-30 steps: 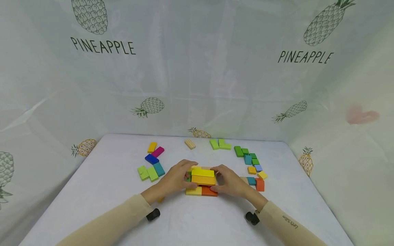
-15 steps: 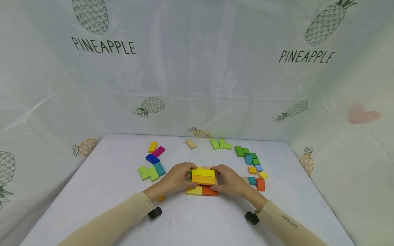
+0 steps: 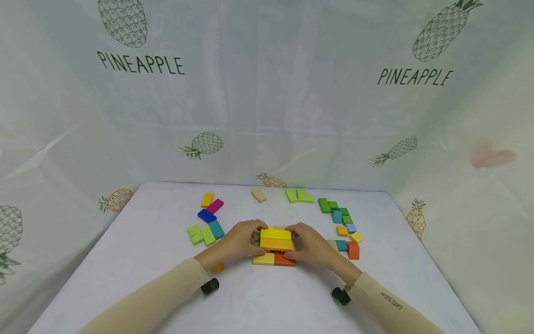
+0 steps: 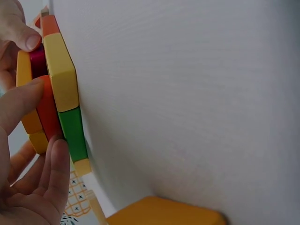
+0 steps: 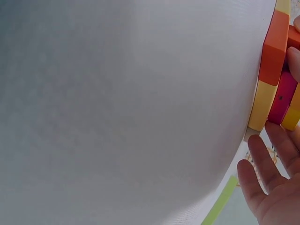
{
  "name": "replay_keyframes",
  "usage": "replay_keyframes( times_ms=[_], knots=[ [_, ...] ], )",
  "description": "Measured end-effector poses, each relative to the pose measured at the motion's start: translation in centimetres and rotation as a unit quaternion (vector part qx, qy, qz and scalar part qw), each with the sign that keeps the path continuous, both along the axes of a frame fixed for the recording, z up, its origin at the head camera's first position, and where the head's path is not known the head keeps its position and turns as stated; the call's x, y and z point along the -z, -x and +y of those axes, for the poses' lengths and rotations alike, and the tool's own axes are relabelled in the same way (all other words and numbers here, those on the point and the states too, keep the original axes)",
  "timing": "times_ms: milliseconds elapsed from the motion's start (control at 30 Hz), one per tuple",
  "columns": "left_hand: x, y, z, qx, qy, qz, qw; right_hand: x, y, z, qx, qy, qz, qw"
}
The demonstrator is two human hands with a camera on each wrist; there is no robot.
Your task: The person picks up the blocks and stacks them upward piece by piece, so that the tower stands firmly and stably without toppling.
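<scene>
A low stack of wooden building blocks stands mid-table between both hands. Its top carries a yellow block (image 3: 276, 234) and an amber block (image 3: 276, 244) side by side. The bottom layer shows a pale yellow block (image 3: 263, 259), a red-orange block (image 3: 284, 260) and a green block (image 4: 73, 132). My left hand (image 3: 239, 241) grips an orange block (image 4: 49, 110) in the middle layer, thumb at its near end, fingers toward the far end. Opposite it, my right hand (image 3: 313, 246) holds a magenta block (image 5: 282, 96) of that layer. Some of the right fingertips are cut off in its wrist view.
Left of the stack lie blue (image 3: 206, 215), magenta (image 3: 215, 206), teal (image 3: 216, 229) and lime (image 3: 194, 234) blocks. Tan sticks (image 3: 258, 195) lie behind. Green blocks (image 3: 324, 205) and a red-orange arch-like block (image 3: 352, 251) lie right. An amber block (image 3: 218, 268) sits by the left wrist.
Both hands keep their places around the stack. The left hand shifts very slightly at the start; the blocks look the same.
</scene>
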State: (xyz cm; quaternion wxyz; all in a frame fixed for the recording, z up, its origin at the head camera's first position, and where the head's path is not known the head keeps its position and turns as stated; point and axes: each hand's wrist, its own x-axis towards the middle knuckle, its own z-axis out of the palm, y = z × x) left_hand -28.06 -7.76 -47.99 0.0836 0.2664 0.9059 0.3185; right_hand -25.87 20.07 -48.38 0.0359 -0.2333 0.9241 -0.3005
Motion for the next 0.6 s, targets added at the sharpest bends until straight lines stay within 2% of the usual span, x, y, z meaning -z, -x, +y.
replay_keyframes(
  times_ms=[333, 600],
  knots=[
    [0.05, -0.06, 0.33, 0.003, -0.010, -0.004, 0.9999, -0.14, 0.00, 0.02, 0.006, -0.006, 0.003, 1.0000],
    [0.18, -0.03, 0.41, -0.001, 0.019, 0.010, 0.9998, 0.13, 0.20, 0.02, -0.001, -0.010, 0.007, 0.9999]
  ],
)
